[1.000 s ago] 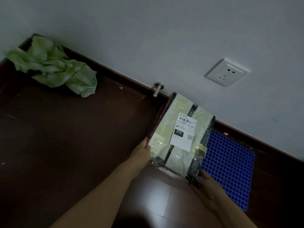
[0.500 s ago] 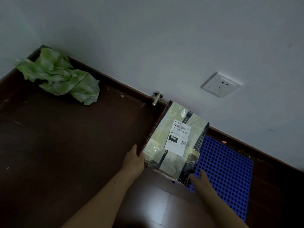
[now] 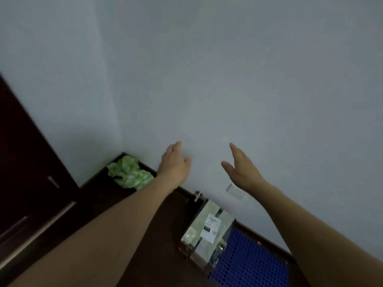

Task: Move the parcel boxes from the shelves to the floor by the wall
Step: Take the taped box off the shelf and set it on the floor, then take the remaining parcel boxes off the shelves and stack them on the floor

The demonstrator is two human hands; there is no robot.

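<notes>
The parcel box (image 3: 204,235) is a flat rectangular package wrapped in pale, glossy tape, with dark printed sides and a white shipping label (image 3: 211,226) on its broad upper face. It lies unheld, label up, one short end at the foot of the wall (image 3: 207,100) and its length running out from the wall.

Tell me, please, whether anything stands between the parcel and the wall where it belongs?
Nothing visible does. The parcel lies on the floor with its far end at the foot of the wall, beside the doorstop, its right edge over the mat.
</notes>
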